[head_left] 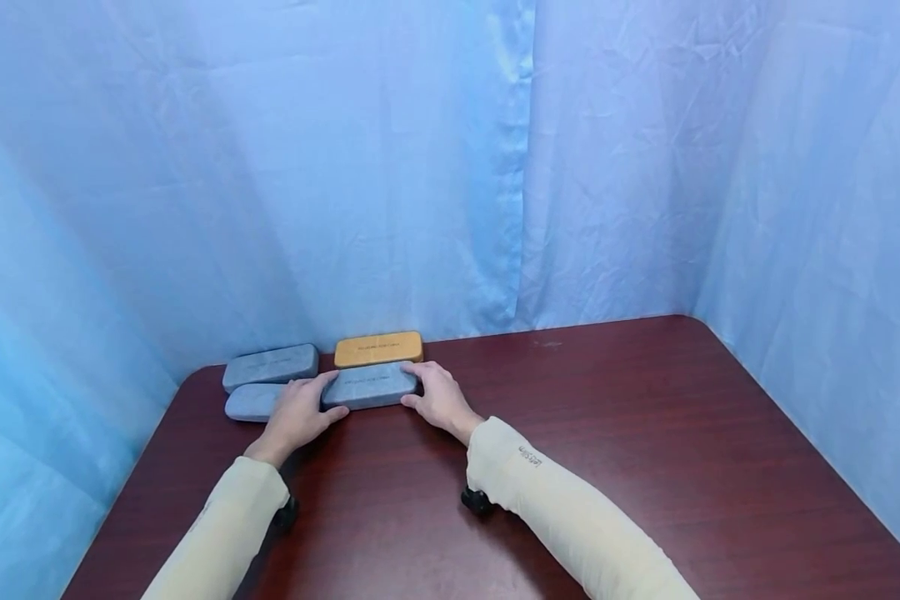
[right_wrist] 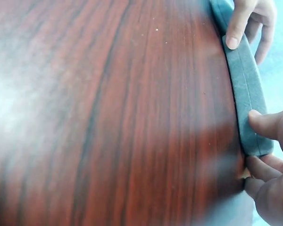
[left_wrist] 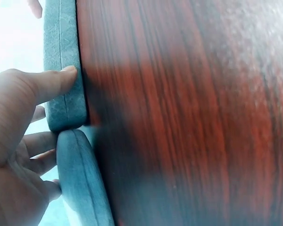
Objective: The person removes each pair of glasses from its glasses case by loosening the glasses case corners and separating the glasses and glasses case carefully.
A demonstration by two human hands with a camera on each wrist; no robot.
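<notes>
Held case: I have a grey-blue glasses case (head_left: 371,386) between my two hands, lying flat on the dark red wooden table (head_left: 607,433) near its far left corner.
Long axis: it runs left to right across my view, roughly parallel to the table's back edge, one end toward each hand; its right end sits slightly farther from me than its left.
Left hand: my left hand (head_left: 300,414) grips the case's left end, thumb on the near side wall (left_wrist: 68,75) and fingers curled over the top and far side.
Right hand: my right hand (head_left: 438,396) grips the right end, thumb pressed on the near side (right_wrist: 262,123) and fingers wrapped round the end.
Hands together or apart: apart, one at each end, both clamped on the same case.
Seam: a thin closing seam runs along the case's near side wall; the wrist views show it shut.
Neighbour to the left: a second grey-blue case (head_left: 253,402) lies end to end with the held one, their ends touching under my left hand (left_wrist: 78,183).
Behind left: a third grey-blue case (head_left: 271,366) lies just behind that one, also lengthwise left to right.
Behind the held case: a tan-yellow case (head_left: 378,348) lies directly behind it, very close, with a line of print on its lid too small to read.
Surround: blue cloth curtain (head_left: 390,167) hangs close behind the cases and round both sides.
</notes>
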